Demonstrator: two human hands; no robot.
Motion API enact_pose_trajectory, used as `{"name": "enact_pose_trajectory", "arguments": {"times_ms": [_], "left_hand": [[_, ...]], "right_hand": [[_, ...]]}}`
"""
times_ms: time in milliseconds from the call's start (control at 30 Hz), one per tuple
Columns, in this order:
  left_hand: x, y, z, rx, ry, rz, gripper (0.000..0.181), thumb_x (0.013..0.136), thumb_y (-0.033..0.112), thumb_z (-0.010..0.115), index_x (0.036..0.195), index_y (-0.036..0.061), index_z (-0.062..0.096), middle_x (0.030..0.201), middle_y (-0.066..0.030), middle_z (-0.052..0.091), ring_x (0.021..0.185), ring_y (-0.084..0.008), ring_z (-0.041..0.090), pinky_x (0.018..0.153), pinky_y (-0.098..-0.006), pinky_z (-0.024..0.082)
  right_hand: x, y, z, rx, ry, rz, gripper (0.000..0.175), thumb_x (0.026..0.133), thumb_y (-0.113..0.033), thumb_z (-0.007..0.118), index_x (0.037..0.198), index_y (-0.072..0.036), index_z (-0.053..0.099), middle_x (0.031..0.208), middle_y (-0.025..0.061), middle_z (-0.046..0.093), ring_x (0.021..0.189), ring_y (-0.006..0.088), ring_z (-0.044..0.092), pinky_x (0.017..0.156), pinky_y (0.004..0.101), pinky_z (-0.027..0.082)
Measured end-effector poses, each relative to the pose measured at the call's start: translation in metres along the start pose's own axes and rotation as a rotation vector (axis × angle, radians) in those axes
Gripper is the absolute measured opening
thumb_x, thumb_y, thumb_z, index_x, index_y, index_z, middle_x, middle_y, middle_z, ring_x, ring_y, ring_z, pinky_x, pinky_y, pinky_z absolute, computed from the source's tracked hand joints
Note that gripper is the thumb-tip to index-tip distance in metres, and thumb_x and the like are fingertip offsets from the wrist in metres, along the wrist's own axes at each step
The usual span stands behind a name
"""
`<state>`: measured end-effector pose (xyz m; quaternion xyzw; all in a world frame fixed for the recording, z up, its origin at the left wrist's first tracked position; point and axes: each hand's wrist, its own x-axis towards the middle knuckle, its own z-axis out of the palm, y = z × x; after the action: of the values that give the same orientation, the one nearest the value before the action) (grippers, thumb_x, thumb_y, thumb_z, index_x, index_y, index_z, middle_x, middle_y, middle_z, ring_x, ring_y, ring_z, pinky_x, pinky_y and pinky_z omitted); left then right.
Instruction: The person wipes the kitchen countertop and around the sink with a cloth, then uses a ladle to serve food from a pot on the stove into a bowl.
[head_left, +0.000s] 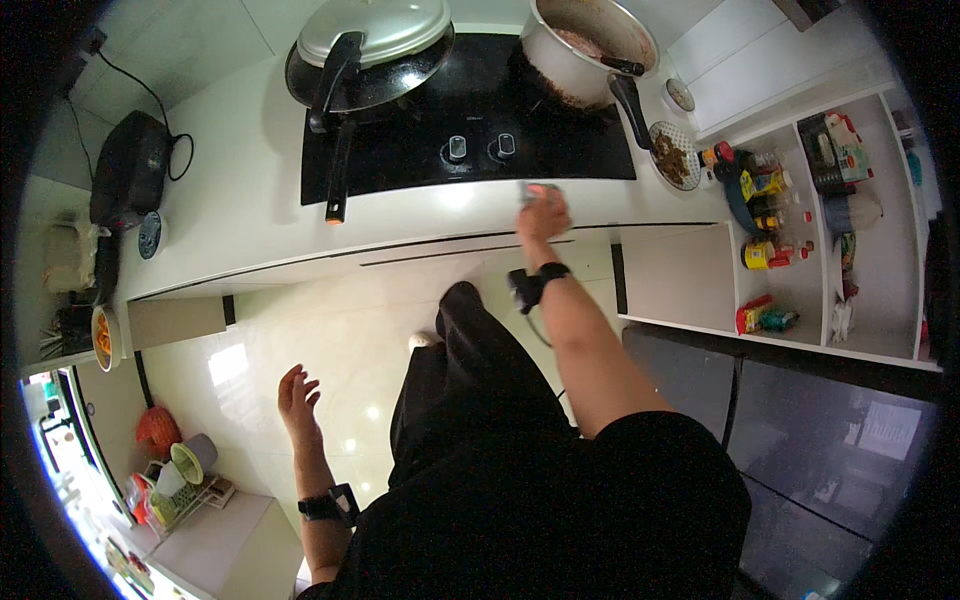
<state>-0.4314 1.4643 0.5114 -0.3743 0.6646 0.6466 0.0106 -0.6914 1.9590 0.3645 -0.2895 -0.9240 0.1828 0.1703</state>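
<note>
My right hand (546, 213) presses down at the white countertop (420, 214), just in front of the black cooktop (472, 165). In its fingers is a small grey and pink item (531, 190), perhaps a cloth or sponge, too blurred to name surely. Two control knobs (457, 148) stand near the cooktop's front edge. My left hand (298, 401) hangs over the tiled floor to my left, fingers apart, with nothing in it.
A lidded frying pan (390, 86) sits on the left burner, its handle past the cooktop's front. On the right is a stained pot (555, 75), its handle reaching toward a plate of food (671, 157). Shelves of bottles (772, 202) stand farther right, above a grey cabinet (682, 375).
</note>
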Motion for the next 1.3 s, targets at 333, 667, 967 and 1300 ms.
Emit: {"name": "enact_pose_trajectory", "arguments": {"times_ms": [333,667,967,1300], "left_hand": [[-0.013,0.028,0.174,0.122,-0.382,0.063,0.026,0.097,0.022,0.055,0.117,0.0073,0.06,0.102,-0.0046,0.064,0.084,-0.0134,0.064,0.073,-0.0271,0.049],[0.049,-0.058,0.38,-0.571,-0.288,-0.428,0.045,0.098,0.019,0.047,0.14,0.0064,0.038,0.121,-0.0116,0.054,0.107,-0.0267,0.058,0.086,-0.0382,0.049],[0.086,-0.107,0.45,-0.916,-0.479,-0.348,0.017,0.087,-0.003,0.047,0.099,0.0062,0.054,0.098,-0.0065,0.059,0.091,-0.0214,0.057,0.073,-0.0295,0.048],[0.078,-0.134,0.449,-0.598,-0.148,-0.291,0.007,0.095,0.012,0.057,0.097,0.009,0.051,0.094,-0.0048,0.063,0.086,-0.0181,0.063,0.057,-0.027,0.042]], "right_hand": [[-0.09,-0.113,-0.004,0.476,-0.472,-0.931,0.023,0.076,-0.003,0.064,0.08,-0.026,0.064,0.118,0.0005,0.052,0.114,0.0312,0.047,0.094,0.0505,0.035],[0.108,0.143,-0.073,0.405,-0.646,-0.768,0.02,0.082,0.001,0.065,0.082,-0.019,0.067,0.12,0.0041,0.054,0.09,0.0228,0.054,0.075,0.0381,0.044],[0.221,0.224,-0.126,0.119,-0.523,-0.738,0.031,0.081,0.014,0.059,0.095,-0.013,0.065,0.132,0.012,0.047,0.095,0.0288,0.06,0.072,0.041,0.053],[0.22,0.226,-0.13,0.238,-0.678,-0.595,0.03,0.079,0.009,0.063,0.095,-0.017,0.066,0.131,0.012,0.048,0.111,0.0337,0.055,0.083,0.0423,0.052]]}}
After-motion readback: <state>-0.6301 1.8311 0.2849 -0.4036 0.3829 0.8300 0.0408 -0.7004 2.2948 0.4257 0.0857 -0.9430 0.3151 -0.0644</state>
